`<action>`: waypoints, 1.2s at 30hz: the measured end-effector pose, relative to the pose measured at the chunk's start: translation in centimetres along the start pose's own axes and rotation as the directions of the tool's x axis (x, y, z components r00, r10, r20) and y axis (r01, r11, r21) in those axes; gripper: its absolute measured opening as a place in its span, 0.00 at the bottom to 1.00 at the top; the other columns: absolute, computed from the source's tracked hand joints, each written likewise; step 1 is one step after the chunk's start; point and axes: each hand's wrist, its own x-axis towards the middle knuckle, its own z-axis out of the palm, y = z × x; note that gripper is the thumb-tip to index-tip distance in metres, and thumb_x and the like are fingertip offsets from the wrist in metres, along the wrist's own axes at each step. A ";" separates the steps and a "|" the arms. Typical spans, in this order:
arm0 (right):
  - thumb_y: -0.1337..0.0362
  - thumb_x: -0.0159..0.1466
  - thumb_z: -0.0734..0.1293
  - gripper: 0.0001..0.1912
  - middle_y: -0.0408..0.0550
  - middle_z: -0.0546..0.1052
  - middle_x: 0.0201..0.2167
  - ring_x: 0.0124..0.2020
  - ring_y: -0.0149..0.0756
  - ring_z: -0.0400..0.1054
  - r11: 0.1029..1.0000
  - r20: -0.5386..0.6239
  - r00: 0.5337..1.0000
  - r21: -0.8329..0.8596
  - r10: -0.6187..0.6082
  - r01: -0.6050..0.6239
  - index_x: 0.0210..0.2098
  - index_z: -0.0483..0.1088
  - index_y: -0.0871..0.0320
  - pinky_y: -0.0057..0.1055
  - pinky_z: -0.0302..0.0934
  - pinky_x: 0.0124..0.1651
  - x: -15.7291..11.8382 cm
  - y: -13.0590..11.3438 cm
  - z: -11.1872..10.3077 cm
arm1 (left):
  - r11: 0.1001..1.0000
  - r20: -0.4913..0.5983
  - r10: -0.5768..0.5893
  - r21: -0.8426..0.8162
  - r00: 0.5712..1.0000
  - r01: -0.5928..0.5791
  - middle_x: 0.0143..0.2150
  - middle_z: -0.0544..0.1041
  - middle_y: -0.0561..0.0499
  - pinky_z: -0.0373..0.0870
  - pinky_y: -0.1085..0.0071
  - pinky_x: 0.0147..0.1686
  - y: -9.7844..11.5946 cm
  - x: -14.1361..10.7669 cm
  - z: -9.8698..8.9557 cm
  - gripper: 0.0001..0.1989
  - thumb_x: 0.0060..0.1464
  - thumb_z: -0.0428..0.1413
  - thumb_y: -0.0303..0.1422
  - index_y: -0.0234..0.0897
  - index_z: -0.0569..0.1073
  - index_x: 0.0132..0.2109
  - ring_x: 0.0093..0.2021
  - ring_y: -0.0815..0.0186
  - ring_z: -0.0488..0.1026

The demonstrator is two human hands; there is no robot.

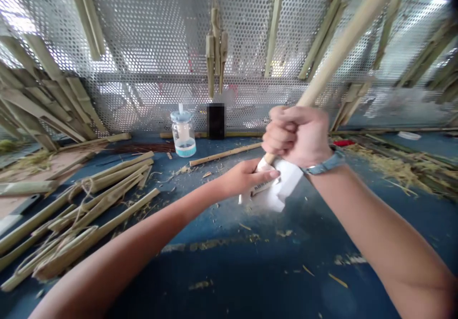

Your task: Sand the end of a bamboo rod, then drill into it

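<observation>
A long pale wooden or bamboo stick (pixel 347 42) slants from the top right down to the middle of the view. My right hand (pixel 300 135), with a blue band at the wrist, is wrapped in a fist around its lower part. Just below, my left hand (pixel 246 178) pinches a white sheet of what looks like sandpaper (pixel 289 179) around the stick's lower end. Dark printed letters show on the paper near my left thumb. The stick's tip is hidden by the paper and fingers. Pale dust blurs the blue surface (pixel 229 271) beneath.
Bamboo strips (pixel 89 209), some tied with string, lie at left. A clear jar (pixel 184 137) with a blue lid stands near the perforated metal wall (pixel 150 32). A strip with holes (pixel 225 154) lies behind my hands. Shavings (pixel 390 171) are heaped at right. Bamboo pieces (pixel 216 47) hang overhead.
</observation>
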 end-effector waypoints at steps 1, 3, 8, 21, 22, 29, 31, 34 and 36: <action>0.66 0.54 0.68 0.27 0.31 0.42 0.11 0.12 0.22 0.35 0.998 -0.036 0.997 0.009 0.066 -0.066 0.20 0.40 0.53 0.26 0.36 0.14 0.4 0.6 -0.1 | 1.000 -0.019 -0.001 -0.005 1.000 0.001 0.29 0.63 0.56 0.59 0.75 0.29 -0.8 -0.1 0.4 0.15 0.61 0.53 0.43 0.37 0.64 0.33 0.29 0.71 0.61; 0.66 0.55 0.68 0.26 0.31 0.43 0.11 0.12 0.22 0.36 0.992 -0.104 0.986 0.030 0.128 -0.125 0.20 0.41 0.52 0.26 0.36 0.14 0.8 0.8 -0.4 | 1.000 -0.059 0.007 -0.011 0.998 -0.007 0.32 0.65 0.55 0.63 0.74 0.34 -1.9 -0.3 1.2 0.12 0.64 0.50 0.41 0.37 0.64 0.35 0.32 0.69 0.63; 0.65 0.57 0.64 0.24 0.32 0.41 0.10 0.11 0.22 0.33 0.999 -0.121 0.993 -0.040 -0.001 -0.004 0.19 0.40 0.53 0.25 0.35 0.13 -0.5 -2.1 -0.2 | 1.000 -0.081 0.029 0.013 0.996 -0.028 0.37 0.67 0.53 0.65 0.72 0.41 -2.0 -1.0 2.2 0.14 0.65 0.49 0.45 0.38 0.65 0.41 0.38 0.67 0.65; 0.66 0.53 0.65 0.21 0.31 0.43 0.10 0.10 0.21 0.34 0.997 0.416 0.906 -0.029 0.075 -0.069 0.16 0.47 0.53 0.24 0.36 0.13 1.1 3.0 -2.1 | 0.997 -0.054 0.002 -0.073 0.999 -0.006 0.31 0.60 0.56 0.59 0.73 0.31 -4.8 -1.3 2.8 0.17 0.62 0.50 0.47 0.38 0.61 0.35 0.30 0.70 0.58; 0.67 0.54 0.65 0.20 0.31 0.44 0.10 0.10 0.22 0.34 0.996 0.423 0.902 -0.030 0.087 -0.082 0.16 0.47 0.53 0.24 0.36 0.13 1.1 3.2 -2.1 | 0.997 -0.058 0.001 -0.080 0.998 -0.006 0.30 0.60 0.56 0.59 0.73 0.31 -4.8 -1.2 2.7 0.17 0.63 0.49 0.47 0.38 0.60 0.35 0.30 0.70 0.58; 0.66 0.56 0.66 0.21 0.33 0.44 0.11 0.12 0.23 0.37 0.983 0.269 0.963 -0.178 0.002 0.048 0.16 0.49 0.54 0.26 0.40 0.16 -0.8 -0.3 -0.9 | 0.995 0.012 0.021 -0.095 1.000 -0.019 0.34 0.63 0.54 0.62 0.72 0.35 -4.8 -1.2 2.2 0.14 0.62 0.52 0.45 0.37 0.64 0.39 0.34 0.68 0.61; 0.64 0.56 0.67 0.22 0.33 0.44 0.10 0.12 0.23 0.36 0.974 0.201 0.980 -0.219 -0.005 0.050 0.16 0.48 0.54 0.27 0.39 0.16 -1.0 -0.9 -0.7 | 0.995 0.022 0.022 -0.097 1.000 -0.020 0.36 0.64 0.53 0.62 0.72 0.35 -4.9 -1.1 2.2 0.14 0.63 0.51 0.44 0.37 0.65 0.40 0.35 0.68 0.62; 0.61 0.55 0.68 0.24 0.33 0.45 0.09 0.12 0.23 0.36 0.966 0.118 0.993 -0.257 0.001 0.030 0.15 0.47 0.54 0.27 0.38 0.14 -0.9 -0.9 -0.3 | 0.995 0.031 0.017 -0.097 0.999 -0.014 0.36 0.65 0.52 0.63 0.72 0.35 -5.0 -1.1 2.3 0.14 0.63 0.50 0.43 0.36 0.65 0.42 0.35 0.67 0.63; 0.61 0.55 0.68 0.25 0.34 0.46 0.09 0.11 0.23 0.38 0.959 0.094 0.996 -0.281 0.006 0.021 0.15 0.47 0.54 0.27 0.39 0.14 -0.9 -0.9 0.0 | 0.996 0.038 0.015 -0.093 0.999 -0.011 0.36 0.66 0.52 0.63 0.73 0.35 -5.0 -1.1 2.3 0.14 0.64 0.50 0.43 0.36 0.65 0.43 0.35 0.67 0.63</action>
